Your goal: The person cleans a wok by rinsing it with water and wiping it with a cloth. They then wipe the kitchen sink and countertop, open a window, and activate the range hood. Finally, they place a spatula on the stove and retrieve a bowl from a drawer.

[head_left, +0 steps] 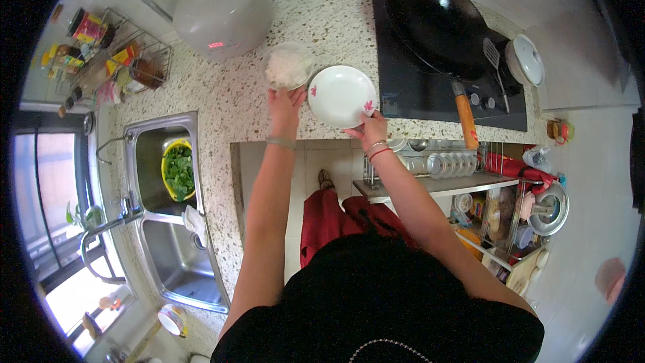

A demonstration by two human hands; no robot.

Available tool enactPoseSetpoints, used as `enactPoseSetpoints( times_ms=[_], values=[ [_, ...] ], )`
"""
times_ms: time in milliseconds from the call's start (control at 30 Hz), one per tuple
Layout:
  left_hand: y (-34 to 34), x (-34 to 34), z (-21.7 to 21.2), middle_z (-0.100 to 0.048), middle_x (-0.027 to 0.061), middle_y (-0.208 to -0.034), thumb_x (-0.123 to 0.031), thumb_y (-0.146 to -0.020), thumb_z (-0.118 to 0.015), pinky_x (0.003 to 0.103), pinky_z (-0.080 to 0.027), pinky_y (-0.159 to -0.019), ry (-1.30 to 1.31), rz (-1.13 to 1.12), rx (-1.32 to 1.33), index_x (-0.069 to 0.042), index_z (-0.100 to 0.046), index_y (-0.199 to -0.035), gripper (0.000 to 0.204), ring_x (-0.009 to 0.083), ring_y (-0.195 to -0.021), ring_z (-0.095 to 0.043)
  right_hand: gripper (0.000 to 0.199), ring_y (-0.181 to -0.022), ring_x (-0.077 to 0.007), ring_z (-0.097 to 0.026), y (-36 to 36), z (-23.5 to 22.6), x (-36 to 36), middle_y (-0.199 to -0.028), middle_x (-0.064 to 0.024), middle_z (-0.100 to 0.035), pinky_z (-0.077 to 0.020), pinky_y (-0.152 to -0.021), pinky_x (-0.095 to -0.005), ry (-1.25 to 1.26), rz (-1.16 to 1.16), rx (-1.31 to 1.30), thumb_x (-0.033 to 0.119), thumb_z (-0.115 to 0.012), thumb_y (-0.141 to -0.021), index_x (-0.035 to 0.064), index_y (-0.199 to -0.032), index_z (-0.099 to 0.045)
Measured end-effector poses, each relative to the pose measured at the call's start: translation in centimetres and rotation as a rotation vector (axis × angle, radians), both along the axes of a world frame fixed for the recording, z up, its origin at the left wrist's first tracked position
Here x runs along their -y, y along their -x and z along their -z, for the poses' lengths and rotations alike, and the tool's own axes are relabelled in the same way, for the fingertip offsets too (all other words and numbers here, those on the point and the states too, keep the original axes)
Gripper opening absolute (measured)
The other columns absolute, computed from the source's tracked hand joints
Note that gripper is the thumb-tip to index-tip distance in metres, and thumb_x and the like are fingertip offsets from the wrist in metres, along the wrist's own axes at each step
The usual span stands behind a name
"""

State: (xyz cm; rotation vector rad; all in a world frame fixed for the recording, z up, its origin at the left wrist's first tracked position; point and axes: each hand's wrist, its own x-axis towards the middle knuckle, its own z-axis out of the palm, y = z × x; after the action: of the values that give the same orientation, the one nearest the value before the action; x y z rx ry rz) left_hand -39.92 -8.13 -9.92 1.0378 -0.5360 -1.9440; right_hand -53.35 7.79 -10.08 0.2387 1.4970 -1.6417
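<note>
Left hand (285, 104): grip closed on near rim of clear bowl of rice (287, 66), steadied on speckled tabletop (222, 94) | right hand (371, 129): grip pinching near edge of white flowered plate (341, 95), tilted, beside bowl | wok (437, 23) on cooktop (416, 91), right.

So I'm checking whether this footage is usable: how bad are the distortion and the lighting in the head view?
Head view: strong fisheye, so the counter and sink edges bow toward a black rim; the window at lower left is blown out; the centre stays sharp and evenly lit, with the plate and both hands clear.
</note>
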Motion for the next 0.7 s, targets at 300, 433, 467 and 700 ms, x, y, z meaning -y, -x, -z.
enactPoseSetpoints(
  times_ms=[300, 433, 467, 700],
  values=[
    [-5.0, 1.6, 2.7, -0.056, 0.0166, -0.114, -0.012, -0.094, -0.045, 0.040, -0.053, -0.083, -0.048, -0.083, -0.066, -0.013, -0.030, -0.131, 0.041, 0.0299, -0.100, -0.062, 0.026, -0.082, -0.0343, -0.065, -1.2, 0.7, 3.5, -0.106, -0.0169, -0.057, -0.0621, -0.054, -0.0439, 0.004, 0.024, -0.020, 0.001, -0.047, -0.088, -0.0021, -0.113, -0.051],
    [-5.9, 1.3, 1.8, -0.056, 0.0162, -0.114, -0.015, -0.095, -0.048, 0.039, -0.054, -0.081, -0.009, -0.117, -0.069, -0.013, -0.031, -0.132, 0.041, 0.0292, -0.099, -0.062, 0.027, -0.081, -0.0328, -0.066, -1.6, 1.0, 4.5, -0.105, -0.0165, -0.058, -0.0629, -0.057, -0.0412, 0.022, 0.032, -0.010, 0.001, -0.047, -0.088, -0.0028, -0.114, -0.050],
    [-6.0, 1.1, 1.5, -0.056, 0.0160, -0.114, -0.016, -0.095, -0.048, 0.039, -0.054, -0.081, 0.002, -0.120, -0.090, -0.013, -0.031, -0.133, 0.041, 0.0289, -0.099, -0.062, 0.027, -0.081, -0.0330, -0.066, -1.8, 0.5, 4.8, -0.105, -0.0172, -0.058, -0.0630, -0.057, -0.0408, 0.038, 0.034, 0.012, 0.001, -0.047, -0.088, -0.0033, -0.114, -0.050],
    [-5.9, -2.3, 1.2, -0.050, 0.0163, -0.123, -0.021, -0.096, -0.049, 0.040, -0.047, -0.092, -0.176, -0.160, -0.144, -0.010, -0.029, -0.139, 0.048, 0.0272, -0.110, -0.055, 0.027, -0.084, -0.0333, -0.066, -1.6, 0.1, 4.8, -0.103, -0.0209, -0.059, -0.0615, -0.062, -0.0398, 0.148, -0.003, 0.088, -0.003, -0.043, -0.085, -0.0088, -0.110, -0.051]
  ],
)
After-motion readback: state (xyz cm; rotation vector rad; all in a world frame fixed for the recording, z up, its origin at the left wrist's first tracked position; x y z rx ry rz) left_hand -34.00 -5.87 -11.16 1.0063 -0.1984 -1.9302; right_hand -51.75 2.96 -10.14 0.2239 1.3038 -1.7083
